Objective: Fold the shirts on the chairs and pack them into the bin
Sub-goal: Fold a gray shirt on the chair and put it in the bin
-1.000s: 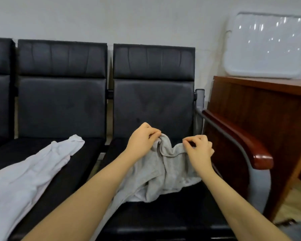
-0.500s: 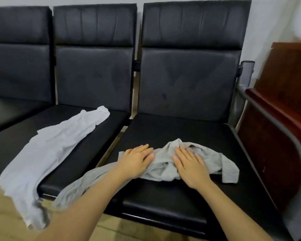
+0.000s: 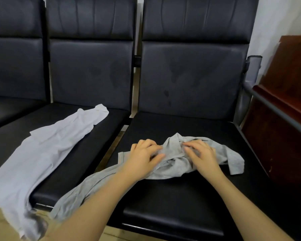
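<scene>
A crumpled grey shirt point(image 3: 174, 164) lies on the seat of the right-hand black chair point(image 3: 181, 202), with one end trailing off the front left edge toward the floor. My left hand point(image 3: 143, 158) lies on the shirt's left part, fingers curled and thumb pinching the cloth. My right hand point(image 3: 202, 153) is on the bunched middle, its bent fingers digging into the fabric. A white shirt point(image 3: 50, 150) lies stretched diagonally across the middle chair point(image 3: 87, 153) and hangs over its front edge. No bin is in view.
A third black chair point(image 3: 16, 66) stands at the far left. A grey metal armrest bar point(image 3: 276, 115) and a dark red wooden cabinet point(image 3: 288, 105) close off the right side. Tan floor point(image 3: 0, 226) shows below the seats.
One second ago both hands held the grey shirt up by its collar. They have since lowered it onto the seat, and now the fingers curl into the cloth. My view has tilted down and closer.
</scene>
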`<action>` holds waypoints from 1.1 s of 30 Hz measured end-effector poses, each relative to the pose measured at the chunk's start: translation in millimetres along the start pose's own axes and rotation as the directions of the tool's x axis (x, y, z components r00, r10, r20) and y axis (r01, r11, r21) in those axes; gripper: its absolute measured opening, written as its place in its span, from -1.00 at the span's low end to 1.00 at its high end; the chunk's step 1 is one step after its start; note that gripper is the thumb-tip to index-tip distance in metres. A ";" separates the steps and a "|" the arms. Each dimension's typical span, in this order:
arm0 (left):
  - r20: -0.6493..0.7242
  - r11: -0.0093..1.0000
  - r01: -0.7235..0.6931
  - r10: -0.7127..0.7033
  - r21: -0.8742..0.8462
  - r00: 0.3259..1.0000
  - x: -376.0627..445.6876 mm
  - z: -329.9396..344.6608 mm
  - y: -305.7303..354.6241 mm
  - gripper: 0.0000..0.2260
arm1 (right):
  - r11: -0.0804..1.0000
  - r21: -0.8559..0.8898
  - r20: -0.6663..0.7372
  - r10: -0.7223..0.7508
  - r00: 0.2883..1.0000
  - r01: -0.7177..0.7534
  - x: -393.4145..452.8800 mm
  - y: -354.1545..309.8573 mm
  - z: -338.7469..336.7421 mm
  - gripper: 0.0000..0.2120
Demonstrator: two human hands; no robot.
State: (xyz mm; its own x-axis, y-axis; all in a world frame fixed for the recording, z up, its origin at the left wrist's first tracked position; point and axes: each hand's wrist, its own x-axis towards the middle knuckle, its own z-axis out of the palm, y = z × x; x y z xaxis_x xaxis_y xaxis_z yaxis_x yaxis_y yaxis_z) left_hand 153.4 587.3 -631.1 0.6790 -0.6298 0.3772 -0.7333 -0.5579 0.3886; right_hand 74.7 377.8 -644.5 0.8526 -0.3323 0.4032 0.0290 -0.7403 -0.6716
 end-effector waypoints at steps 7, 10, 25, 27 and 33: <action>0.095 0.998 -0.036 0.040 -0.047 0.995 3.6 12.8 4.9 -0.69 | 0.998 -0.062 0.223 0.037 0.974 -0.023 -7.2 -18.0 2.1 -0.80; 0.069 0.987 -0.009 0.020 -0.158 0.997 6.0 12.4 2.7 -0.81 | 0.995 -0.047 0.181 0.094 0.979 -0.087 -11.6 -16.6 1.2 -0.86; -0.001 0.844 0.096 -0.114 -0.527 0.993 11.1 -31.6 20.7 -0.90 | 0.996 -0.050 0.029 -0.071 0.997 0.072 -8.9 -57.0 5.8 -0.83; -0.043 0.848 0.078 -0.118 -0.524 0.992 9.9 -33.9 21.7 -0.89 | 0.993 -0.070 0.021 -0.095 0.995 0.096 -10.0 -58.9 2.8 -0.84; -0.196 0.883 -0.022 -0.079 -0.468 0.977 7.1 -31.5 24.0 -0.86 | 0.982 0.167 -0.039 -0.084 0.996 0.089 -15.7 -71.7 -20.8 -0.83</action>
State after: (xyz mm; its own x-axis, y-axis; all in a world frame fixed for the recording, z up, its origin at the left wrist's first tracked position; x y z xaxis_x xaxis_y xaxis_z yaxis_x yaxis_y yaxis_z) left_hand 141.7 586.6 -592.6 0.7285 -0.4653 0.5029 -0.6469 -0.2255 0.7285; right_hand 48.4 424.0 -589.8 0.8262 -0.2915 0.4821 0.1918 -0.6591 -0.7272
